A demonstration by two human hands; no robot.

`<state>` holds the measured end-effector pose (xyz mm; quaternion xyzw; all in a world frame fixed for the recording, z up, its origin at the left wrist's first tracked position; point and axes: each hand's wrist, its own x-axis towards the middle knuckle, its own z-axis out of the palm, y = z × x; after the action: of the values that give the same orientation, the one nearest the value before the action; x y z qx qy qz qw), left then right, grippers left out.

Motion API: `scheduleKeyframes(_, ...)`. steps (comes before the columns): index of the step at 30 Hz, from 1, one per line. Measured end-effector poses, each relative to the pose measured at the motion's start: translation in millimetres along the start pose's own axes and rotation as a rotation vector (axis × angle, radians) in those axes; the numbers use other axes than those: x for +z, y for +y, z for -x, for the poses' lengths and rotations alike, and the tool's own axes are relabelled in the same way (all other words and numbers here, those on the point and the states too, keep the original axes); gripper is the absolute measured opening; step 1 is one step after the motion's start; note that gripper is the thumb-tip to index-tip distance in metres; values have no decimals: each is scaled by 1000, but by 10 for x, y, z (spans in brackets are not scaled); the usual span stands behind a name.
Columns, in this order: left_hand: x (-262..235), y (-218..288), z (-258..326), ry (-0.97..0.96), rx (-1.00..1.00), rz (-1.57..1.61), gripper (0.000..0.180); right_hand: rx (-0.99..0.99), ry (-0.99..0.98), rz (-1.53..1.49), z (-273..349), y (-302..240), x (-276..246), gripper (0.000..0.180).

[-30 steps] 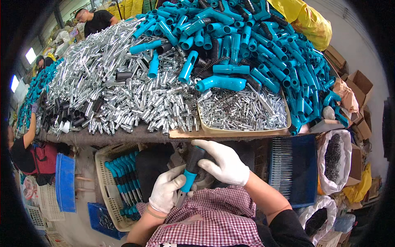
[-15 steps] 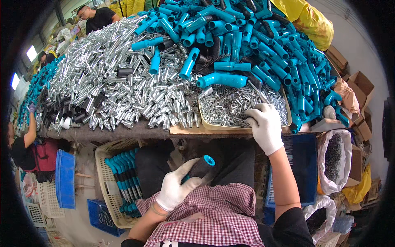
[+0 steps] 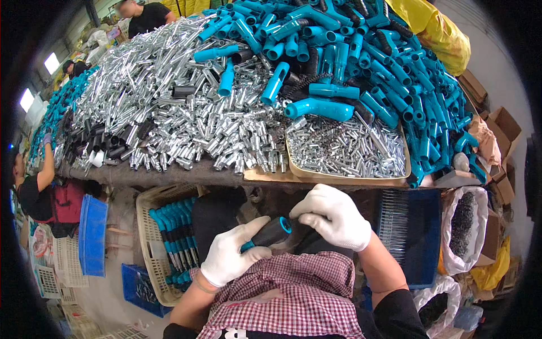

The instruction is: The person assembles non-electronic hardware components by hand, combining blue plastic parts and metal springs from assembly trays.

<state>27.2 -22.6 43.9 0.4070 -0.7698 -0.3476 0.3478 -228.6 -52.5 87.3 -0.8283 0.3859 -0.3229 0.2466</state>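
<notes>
My left hand (image 3: pixel 230 254), in a white glove, is wrapped round a black and teal tubular handle (image 3: pixel 272 233) over my lap. The handle's round teal-rimmed end is tilted up and to the right. Close to that end is my right hand (image 3: pixel 337 219), also gloved in white, with thumb and fingertips pinched together. Whatever lies in that pinch is too small or hidden to make out. Just beyond my hands, on the table edge, a cream tray (image 3: pixel 339 177) is filled with small silver metal pins (image 3: pixel 355 150).
Heaped on the table are silver metal parts (image 3: pixel 209 133) and teal tube handles (image 3: pixel 339 62). A cream crate (image 3: pixel 145 243) with finished-looking handles stands left of my legs; a blue bin (image 3: pixel 423 237) of thin metal rods stands right. Another person (image 3: pixel 36 175) works at far left.
My right hand has moved from the tray of pins down and left to the handle's end, its fingers now pinched. My left hand still holds the handle. The view has shifted slightly.
</notes>
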Motion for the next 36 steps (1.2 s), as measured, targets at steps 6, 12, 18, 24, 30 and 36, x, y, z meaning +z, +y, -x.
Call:
scheduleKeyframes(6, -88, 93, -31, -181, 18, -360, 61, 97, -109, 91, 86, -53, 363, 23)
scheduleKeyframes(12, -23, 27, 57, 89, 89, -26, 63, -57, 111, 211, -429, 186, -273, 38)
scheduleKeyframes(18, 7, 72, 62, 124, 71, -26, 66, 264, 133, 1064, -1186, 760, -793, 43)
scheduleKeyframes(24, -36, 96, 122, 125, -77, 29, 88, 193, 280, 1033, -1200, 888, -781, 32)
scheduleKeyframes(30, -199, 69, 166, 175, -70, 32, 74, 123, 525, 575, -506, 294, -441, 41)
scheduleKeyframes(36, -193, 31, 175, 144, -50, -53, 72, 174, 474, 393, 118, 12, 63, 53)
